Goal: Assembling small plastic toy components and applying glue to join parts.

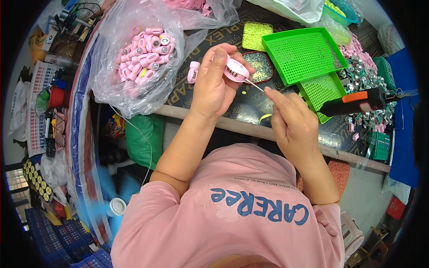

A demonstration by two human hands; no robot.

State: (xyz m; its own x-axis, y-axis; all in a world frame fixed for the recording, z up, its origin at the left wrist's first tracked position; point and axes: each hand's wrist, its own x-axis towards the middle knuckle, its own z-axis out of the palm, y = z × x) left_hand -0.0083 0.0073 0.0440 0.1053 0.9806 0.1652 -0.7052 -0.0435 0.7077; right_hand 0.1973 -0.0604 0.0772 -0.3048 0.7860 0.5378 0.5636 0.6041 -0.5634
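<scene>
My left hand (212, 87) is closed around a pink rounded plastic housing (237, 70), held just above the table, with metal parts showing in its open side. In my right hand (292, 120), a thin metal rod-like tool (256, 85) is pinched between thumb and fingers. The tool's tip meets the right end of the housing; its handle end is hidden in my palm. Left of my left hand, a smaller pink piece (193, 72) lies on the dark tabletop (187, 96). Behind the housing stands a small tray (268, 77) of tiny pale parts.
A clear plastic bag (100, 67) holds many pink pieces (147, 53) at the left. Green perforated trays (308, 32) overlap at the right, near a black-and-orange power screwdriver (357, 102) and a heap of metal-and-green parts (364, 73). A yellow-filled tray (258, 36) stands behind.
</scene>
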